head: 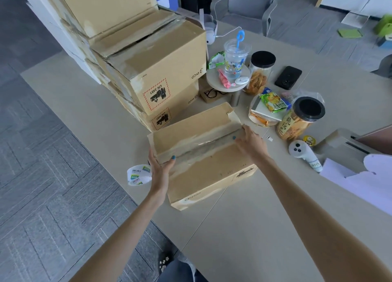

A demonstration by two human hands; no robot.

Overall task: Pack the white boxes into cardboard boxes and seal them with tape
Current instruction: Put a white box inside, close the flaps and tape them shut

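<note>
A cardboard box (212,175) lies on the table in front of me. Its top flaps meet at a seam (203,148) covered with clear tape, and the far flap (191,126) stands slightly raised. My left hand (160,171) presses against the box's left end, with the thumb over the top edge by the seam. My right hand (251,142) rests with straight fingers on the right end of the seam. A white roll of tape (139,174) lies on the table just left of my left hand. No white box is plainly in view.
Several cardboard boxes (161,69) are stacked behind the box at the back left. Right of them stand a plastic cup (236,56), two snack jars (301,120), snack packets, a black phone (288,77) and a white controller (305,154). The table's edge (84,145) runs diagonally at the left.
</note>
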